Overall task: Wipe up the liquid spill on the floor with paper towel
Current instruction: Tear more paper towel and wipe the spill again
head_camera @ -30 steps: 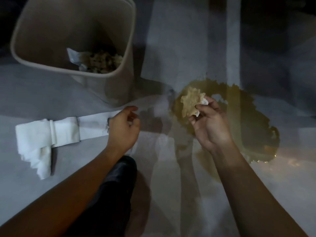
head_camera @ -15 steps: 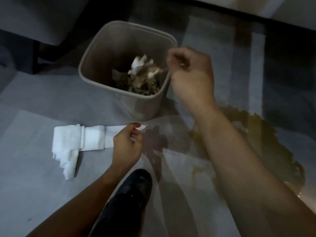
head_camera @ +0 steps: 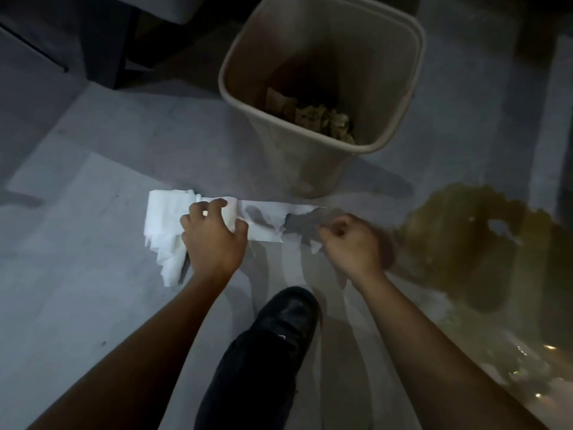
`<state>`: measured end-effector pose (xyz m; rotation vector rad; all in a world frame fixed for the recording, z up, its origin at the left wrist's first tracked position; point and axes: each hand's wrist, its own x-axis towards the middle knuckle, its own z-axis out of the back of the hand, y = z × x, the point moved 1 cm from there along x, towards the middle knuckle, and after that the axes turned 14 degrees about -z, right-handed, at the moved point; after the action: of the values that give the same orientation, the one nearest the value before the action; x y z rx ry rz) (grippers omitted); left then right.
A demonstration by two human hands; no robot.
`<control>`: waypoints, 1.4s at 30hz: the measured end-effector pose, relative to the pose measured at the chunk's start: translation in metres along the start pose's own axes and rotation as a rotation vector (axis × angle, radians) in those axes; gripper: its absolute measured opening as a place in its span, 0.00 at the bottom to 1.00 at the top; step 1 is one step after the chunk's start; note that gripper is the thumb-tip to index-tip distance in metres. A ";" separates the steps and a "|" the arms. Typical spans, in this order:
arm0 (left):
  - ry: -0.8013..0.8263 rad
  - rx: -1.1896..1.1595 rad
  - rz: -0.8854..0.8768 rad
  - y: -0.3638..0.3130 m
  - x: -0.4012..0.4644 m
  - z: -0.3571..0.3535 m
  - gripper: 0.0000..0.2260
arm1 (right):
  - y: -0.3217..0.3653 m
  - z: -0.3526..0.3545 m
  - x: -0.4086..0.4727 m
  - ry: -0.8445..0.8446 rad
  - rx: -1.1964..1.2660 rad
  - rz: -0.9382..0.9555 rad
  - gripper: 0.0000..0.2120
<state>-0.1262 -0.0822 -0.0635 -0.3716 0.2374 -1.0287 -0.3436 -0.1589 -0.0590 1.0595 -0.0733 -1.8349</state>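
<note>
Back from the bin, the right hand (head_camera: 350,243) is now down at the torn end of the paper towel (head_camera: 167,225), and the soaked wad it was carrying half a second ago is gone from its fingers. From the head camera I am seeing the left hand (head_camera: 214,240) spreading its fingers over the folded stack of towel and pressing it to the floor (head_camera: 93,305) — fingers bent at the tips but laid across the sheet, not closed around it. The right hand is curling its fingers and thumb together near the ragged edge of the strip; it is blurring, so I cannot tell whether it is pinching the towel or closing on nothing. The towel is lying flat on the floor, just in front of the bin (head_camera: 322,69), which is standing upright with crumpled brownish paper inside. The spill (head_camera: 483,240) is spreading as a yellow-brown puddle to the right of the right hand — near it, not touching the towel. A black shoe (head_camera: 288,315) is showing between my two forearms.
</note>
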 end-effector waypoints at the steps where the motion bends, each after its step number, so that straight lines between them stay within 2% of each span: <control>1: 0.016 0.047 0.033 0.007 0.003 0.002 0.23 | 0.006 -0.012 0.000 0.026 -0.048 0.017 0.17; 3: 0.065 0.110 0.063 0.017 0.010 0.003 0.27 | 0.020 -0.030 -0.002 0.030 -0.116 0.084 0.22; 9: 0.268 0.252 0.114 0.032 0.026 -0.006 0.39 | 0.065 -0.091 -0.009 -0.079 -0.537 0.374 0.32; 11: 0.327 0.266 0.124 0.032 0.028 -0.008 0.35 | 0.071 -0.111 -0.008 -0.071 -0.628 0.406 0.32; 13: 0.345 0.270 0.115 0.034 0.031 -0.008 0.25 | 0.074 -0.123 -0.007 -0.073 -0.684 0.399 0.29; 15: 0.342 0.267 0.112 0.037 0.036 -0.006 0.17 | 0.071 -0.126 0.001 -0.037 -0.610 0.378 0.22; 18: 0.324 0.170 0.126 0.038 0.040 0.002 0.15 | 0.063 -0.115 0.011 0.047 -0.333 0.342 0.09; 20: 0.205 -0.045 0.126 0.036 0.037 0.013 0.15 | 0.057 -0.094 0.015 0.107 -0.131 0.254 0.07; 22: 0.051 -0.325 0.134 0.034 0.029 0.029 0.15 | 0.049 -0.062 0.021 0.197 0.097 0.076 0.10; 23: -0.012 -0.491 0.200 0.033 0.027 0.037 0.13 | 0.045 -0.043 0.022 0.249 0.238 -0.007 0.09; 26: -0.154 -1.092 0.575 0.041 0.031 0.053 0.05 | 0.034 0.011 0.028 0.376 0.676 -0.171 0.03; 28: -0.178 -1.317 0.734 0.054 0.035 0.059 0.05 | 0.026 0.050 0.033 0.376 0.769 -0.147 0.10; 31: -0.169 -1.351 0.818 0.075 0.036 0.058 0.12 | 0.008 0.094 0.044 0.330 0.775 -0.118 0.11; 37: -0.231 -1.094 0.929 0.116 0.041 0.055 0.04 | -0.020 0.122 0.067 0.193 0.680 -0.199 0.07; 42: -0.298 -0.851 0.959 0.154 0.050 0.065 0.10 | -0.042 0.133 0.071 0.158 0.663 -0.220 0.09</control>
<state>0.0440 -0.0423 -0.0679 -1.0421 0.5150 0.1284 -0.4745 -0.2417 -0.0413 1.7233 -0.5167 -1.9626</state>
